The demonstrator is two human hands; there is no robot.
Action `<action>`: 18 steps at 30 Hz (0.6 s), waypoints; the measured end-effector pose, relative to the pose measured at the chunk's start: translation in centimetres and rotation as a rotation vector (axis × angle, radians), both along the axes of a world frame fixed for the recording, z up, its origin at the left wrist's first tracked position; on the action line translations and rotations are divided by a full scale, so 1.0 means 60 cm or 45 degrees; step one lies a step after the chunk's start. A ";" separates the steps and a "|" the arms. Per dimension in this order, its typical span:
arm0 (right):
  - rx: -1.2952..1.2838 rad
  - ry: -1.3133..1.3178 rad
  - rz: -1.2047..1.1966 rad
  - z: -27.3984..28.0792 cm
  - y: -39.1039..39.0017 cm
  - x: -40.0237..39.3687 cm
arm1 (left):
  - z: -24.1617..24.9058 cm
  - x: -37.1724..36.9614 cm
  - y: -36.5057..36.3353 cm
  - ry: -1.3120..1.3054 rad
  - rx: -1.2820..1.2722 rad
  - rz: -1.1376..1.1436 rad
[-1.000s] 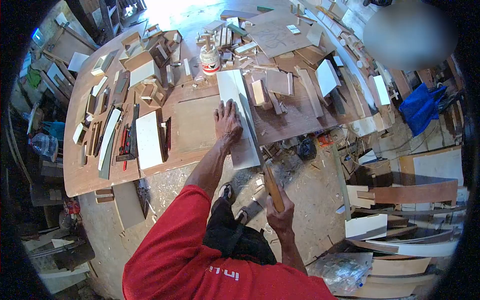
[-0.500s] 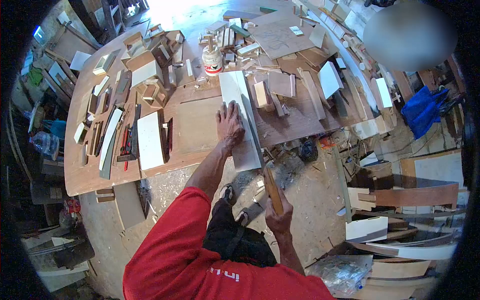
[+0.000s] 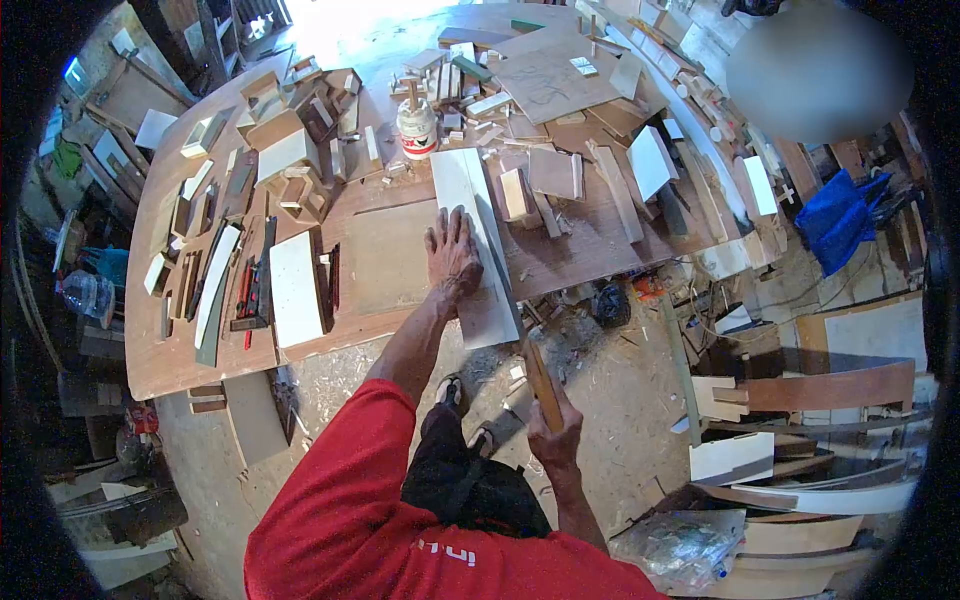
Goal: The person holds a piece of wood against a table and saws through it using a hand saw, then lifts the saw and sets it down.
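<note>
A long pale board [image 3: 490,318] lies on the wooden table [image 3: 350,325], its near end sticking out past the front edge. My left hand [image 3: 454,256] rests flat on the board with its fingers spread. Below the table edge, my right hand [image 3: 555,430] is wrapped round the wooden handle of a saw [image 3: 541,385]. The saw's blade runs up along the board's right edge; its far part is hard to make out. Beyond the board stands a white glue tub [image 3: 417,133] with something wooden sticking out of it.
Wood offcuts [image 3: 455,85] are heaped at the back. Small wooden box shapes [image 3: 287,155] and a white panel [image 3: 297,290] are at the left. A blue cloth [image 3: 838,220] hangs at the right. Curved boards [image 3: 830,390] and a plastic bag [image 3: 685,548] are at the lower right.
The view has shifted slightly, so the table appears a little further left. Both hands keep the same grip and place, with the left on the board and the right on the saw.
</note>
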State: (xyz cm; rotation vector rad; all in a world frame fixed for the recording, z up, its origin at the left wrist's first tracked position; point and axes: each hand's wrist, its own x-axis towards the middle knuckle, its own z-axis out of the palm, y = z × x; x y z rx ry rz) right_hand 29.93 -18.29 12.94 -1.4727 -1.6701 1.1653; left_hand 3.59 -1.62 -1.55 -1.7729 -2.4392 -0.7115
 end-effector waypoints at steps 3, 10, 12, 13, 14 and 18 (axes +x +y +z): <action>-0.154 -0.109 0.091 -0.011 0.058 -0.034 | 0.009 0.001 -0.003 0.041 -0.039 -0.005; 0.006 -0.035 0.023 -0.018 -0.019 0.015 | 0.017 0.003 -0.003 0.008 -0.111 0.022; -0.068 -0.040 0.031 -0.006 -0.002 0.007 | 0.017 0.004 -0.001 0.011 -0.074 0.018; 0.098 -0.034 0.045 -0.042 0.017 0.000 | 0.019 0.003 0.001 0.011 -0.068 0.020; 0.098 -0.032 0.048 -0.037 0.036 -0.012 | 0.021 0.001 -0.001 0.013 -0.094 -0.001; -0.190 -0.169 0.101 -0.037 0.040 -0.021 | 0.009 -0.001 -0.002 0.019 -0.085 -0.007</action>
